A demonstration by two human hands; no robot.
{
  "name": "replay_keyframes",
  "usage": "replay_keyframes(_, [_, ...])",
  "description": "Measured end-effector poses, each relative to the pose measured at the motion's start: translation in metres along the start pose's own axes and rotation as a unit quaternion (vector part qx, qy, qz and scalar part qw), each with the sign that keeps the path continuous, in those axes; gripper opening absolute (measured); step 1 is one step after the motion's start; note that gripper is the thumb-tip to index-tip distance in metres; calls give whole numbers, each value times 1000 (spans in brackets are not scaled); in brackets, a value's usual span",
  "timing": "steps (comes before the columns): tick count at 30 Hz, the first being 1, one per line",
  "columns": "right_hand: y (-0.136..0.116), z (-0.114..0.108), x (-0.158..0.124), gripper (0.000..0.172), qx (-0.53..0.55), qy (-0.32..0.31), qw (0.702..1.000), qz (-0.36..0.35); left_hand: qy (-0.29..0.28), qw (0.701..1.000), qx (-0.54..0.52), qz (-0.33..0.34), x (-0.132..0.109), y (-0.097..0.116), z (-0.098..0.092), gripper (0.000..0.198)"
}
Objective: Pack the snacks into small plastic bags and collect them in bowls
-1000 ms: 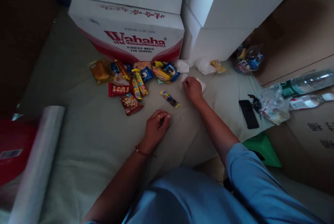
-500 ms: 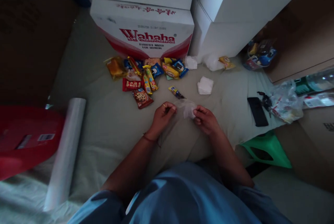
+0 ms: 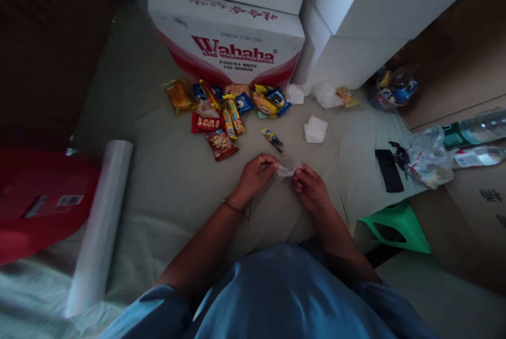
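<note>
Between my two hands stretches a thin, see-through plastic bag (image 3: 285, 171), crumpled into a narrow strip. My left hand (image 3: 255, 180) pinches its left end between thumb and fingers. The other end is gripped in the closed fingers of my right hand (image 3: 311, 187). Just beyond the bag, a small yellow and dark blue snack packet (image 3: 273, 140) lies on the sheet. Further left are a brown cookie packet (image 3: 221, 144), a red packet (image 3: 206, 123) and two yellow snack sticks (image 3: 234, 115). A folded white tissue (image 3: 315, 129) rests to the right.
A white and red water carton (image 3: 237, 44) stands behind the snacks. At left lies a long roll of clear plastic (image 3: 98, 228) beside a red bag (image 3: 43, 202). On the right are a black phone (image 3: 389, 171), a knotted plastic bag (image 3: 430, 160), bottles (image 3: 478, 131) and a green stool (image 3: 399, 228).
My left hand has moved right, closer to my right hand, and now has hold of the bag's left end. The bag is drawn into a narrower strip. The camera view has shifted slightly.
</note>
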State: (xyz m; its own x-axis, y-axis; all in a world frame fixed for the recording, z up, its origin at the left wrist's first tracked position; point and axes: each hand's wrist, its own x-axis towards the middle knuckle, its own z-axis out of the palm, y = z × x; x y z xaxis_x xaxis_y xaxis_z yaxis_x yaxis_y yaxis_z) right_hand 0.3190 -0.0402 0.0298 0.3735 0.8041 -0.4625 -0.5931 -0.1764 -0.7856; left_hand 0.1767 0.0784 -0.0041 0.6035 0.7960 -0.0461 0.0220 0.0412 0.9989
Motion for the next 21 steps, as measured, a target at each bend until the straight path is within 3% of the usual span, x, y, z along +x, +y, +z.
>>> replay_keyframes(3, [-6, -14, -4, 32, 6, 8, 1000, 5, 30, 997, -65, 0, 3, 4, -11, 23])
replay_keyframes(5, [-8, -23, -5, 28, 24, 21, 999, -11, -12, 995, -98, 26, 2, 12, -18, 24])
replay_keyframes(6, [-9, -27, -5, 27, 35, 31, 999, -25, -64, 992, -103, 39, 1, 16, -21, 24])
replay_keyframes(8, [-11, -33, -3, 25, 52, 66, 995, -56, -228, 968, -92, 46, -2, 24, -25, 27])
replay_keyframes(10, [-14, -37, 0, 26, 56, 108, 990, -75, -410, 910, -62, 21, -6, 28, -24, 29])
replay_keyframes(11, [-16, -37, 1, 28, 52, 124, 987, -83, -470, 882, -47, 4, -8, 29, -22, 30])
replay_keyframes(12, [-18, -35, 1, 31, 41, 132, 986, -88, -494, 869, -33, -11, -11, 28, -18, 33])
replay_keyframes(14, [-18, -29, -1, 35, -5, 117, 989, -89, -439, 898, -25, -31, -14, 25, -7, 39])
replay_keyframes(17, [-10, -14, -7, 36, -110, 49, 991, -58, -212, 974, -63, -38, -13, 18, 10, 39])
replay_keyframes(19, [-1, -5, -10, 37, -177, 15, 983, -40, -98, 990, -88, -41, -11, 14, 16, 37])
replay_keyframes(21, [7, 1, -11, 38, -232, -6, 972, -41, -56, 992, -101, -49, -8, 12, 17, 37])
